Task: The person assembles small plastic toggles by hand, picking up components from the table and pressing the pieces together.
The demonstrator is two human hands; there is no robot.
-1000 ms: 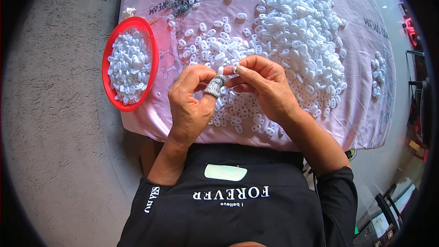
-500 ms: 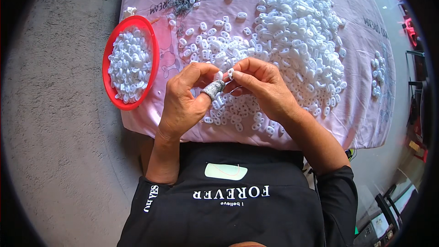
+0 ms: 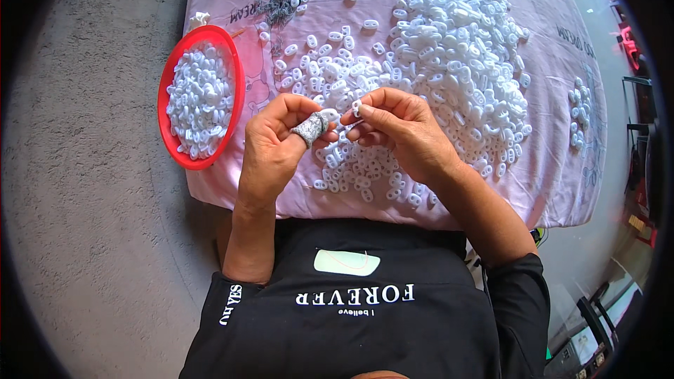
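Observation:
My left hand (image 3: 272,142) is closed, pinching a small white oval plastic piece (image 3: 328,115) between thumb and fingers. A grey speckled wrap (image 3: 309,130) covers its thumb. Opposite it, my right hand (image 3: 411,130) grips another white piece with two holes (image 3: 357,107) between thumb and forefinger. A small gap separates the two hands. Both are held above a spread of loose white two-hole pieces (image 3: 337,74), part of which they hide.
A red basin (image 3: 239,91) filled with white pieces stands at the left edge of the pink cloth (image 3: 232,186). A tall heap of pieces (image 3: 463,49) lies on the right. Grey shavings (image 3: 284,7) are at the back, and a small cluster of pieces (image 3: 580,114) sits far right.
My left hand has drawn a little to the left, away from my right hand, with its white piece now showing more. My right hand has hardly moved.

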